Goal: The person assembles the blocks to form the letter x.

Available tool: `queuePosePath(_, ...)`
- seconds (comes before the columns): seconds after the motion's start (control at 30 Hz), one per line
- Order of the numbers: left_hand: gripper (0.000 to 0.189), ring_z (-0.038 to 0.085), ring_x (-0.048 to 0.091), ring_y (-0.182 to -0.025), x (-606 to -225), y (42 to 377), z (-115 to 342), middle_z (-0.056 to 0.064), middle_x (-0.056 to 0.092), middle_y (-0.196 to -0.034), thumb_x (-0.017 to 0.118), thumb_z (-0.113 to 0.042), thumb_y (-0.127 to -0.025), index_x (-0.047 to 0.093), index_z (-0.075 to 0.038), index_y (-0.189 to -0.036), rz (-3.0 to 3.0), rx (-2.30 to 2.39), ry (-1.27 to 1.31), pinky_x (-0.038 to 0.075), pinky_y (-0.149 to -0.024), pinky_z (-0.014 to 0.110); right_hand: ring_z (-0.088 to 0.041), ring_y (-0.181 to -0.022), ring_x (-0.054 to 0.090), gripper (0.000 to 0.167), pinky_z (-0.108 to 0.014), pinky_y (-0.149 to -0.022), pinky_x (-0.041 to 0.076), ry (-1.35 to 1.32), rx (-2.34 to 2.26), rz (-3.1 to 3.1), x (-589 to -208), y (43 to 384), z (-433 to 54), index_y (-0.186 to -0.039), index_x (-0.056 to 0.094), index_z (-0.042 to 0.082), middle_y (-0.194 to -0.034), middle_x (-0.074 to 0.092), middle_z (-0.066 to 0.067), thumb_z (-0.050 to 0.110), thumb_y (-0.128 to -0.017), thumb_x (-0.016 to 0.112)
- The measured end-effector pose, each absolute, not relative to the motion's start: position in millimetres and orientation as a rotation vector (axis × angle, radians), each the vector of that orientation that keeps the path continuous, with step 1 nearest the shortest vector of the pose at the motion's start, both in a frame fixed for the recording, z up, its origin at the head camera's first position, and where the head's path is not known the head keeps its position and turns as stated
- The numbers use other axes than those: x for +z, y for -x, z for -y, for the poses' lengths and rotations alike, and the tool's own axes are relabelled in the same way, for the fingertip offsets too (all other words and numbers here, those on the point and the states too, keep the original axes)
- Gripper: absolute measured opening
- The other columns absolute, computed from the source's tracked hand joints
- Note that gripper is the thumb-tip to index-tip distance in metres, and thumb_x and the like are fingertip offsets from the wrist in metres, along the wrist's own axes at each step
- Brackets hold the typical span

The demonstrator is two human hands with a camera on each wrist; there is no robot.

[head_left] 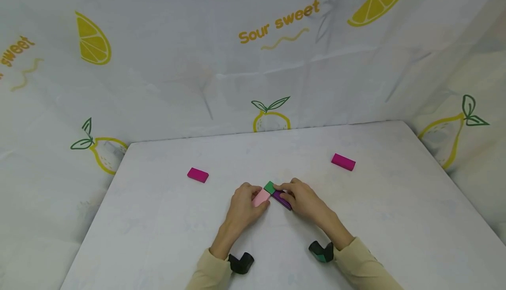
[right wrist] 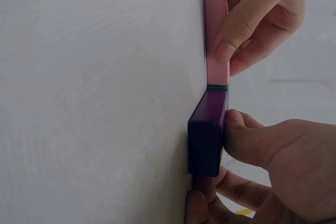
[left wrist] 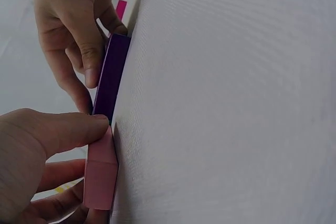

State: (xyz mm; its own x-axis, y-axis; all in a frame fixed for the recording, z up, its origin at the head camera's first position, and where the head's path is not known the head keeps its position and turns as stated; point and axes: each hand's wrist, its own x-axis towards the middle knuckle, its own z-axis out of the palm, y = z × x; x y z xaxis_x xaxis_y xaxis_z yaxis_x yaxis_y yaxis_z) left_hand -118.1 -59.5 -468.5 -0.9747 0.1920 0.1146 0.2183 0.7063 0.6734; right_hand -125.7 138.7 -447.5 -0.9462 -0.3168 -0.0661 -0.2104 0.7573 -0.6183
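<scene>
Three blocks meet in a corner shape on the white table in the head view. A green block [head_left: 269, 187] forms the corner, with a pink block [head_left: 261, 197] on its left and a purple block [head_left: 282, 200] on its right. My left hand [head_left: 242, 204] pinches the pink block between thumb and fingers; its far end is bevelled in the left wrist view. My right hand [head_left: 304, 198] grips the purple block, thumb on one side and fingers on the other. One right fingertip lies at the green block's edge. In both wrist views the green block is mostly hidden.
Two magenta blocks lie apart on the table [head_left: 158, 219]: one magenta block [head_left: 197, 175] back left, another magenta block [head_left: 343, 162] back right. A white cloth [head_left: 178, 61] printed with lemons hangs behind the table. Black devices [head_left: 242, 263] sit at both wrists.
</scene>
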Motion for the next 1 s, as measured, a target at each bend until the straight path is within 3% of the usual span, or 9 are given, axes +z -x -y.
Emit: queuePosePath(1.0, 0.035, 0.011, 0.052, -0.079, -468.0, 121.0, 60.2, 0.010, 0.069, -0.099, 0.082, -0.019, -0.084, 0.074, 0.000, -0.113, 2.906, -1.136, 0.400, 0.042, -0.068, 0.020, -0.014, -0.075, 0.046, 0.035, -0.023, -0.065, 0.038, 0.394, -0.961, -2.764, -448.2, 126.0, -138.7, -0.131, 0.071, 0.013, -0.092, 0.061, -0.007, 0.009, -0.097, 0.067)
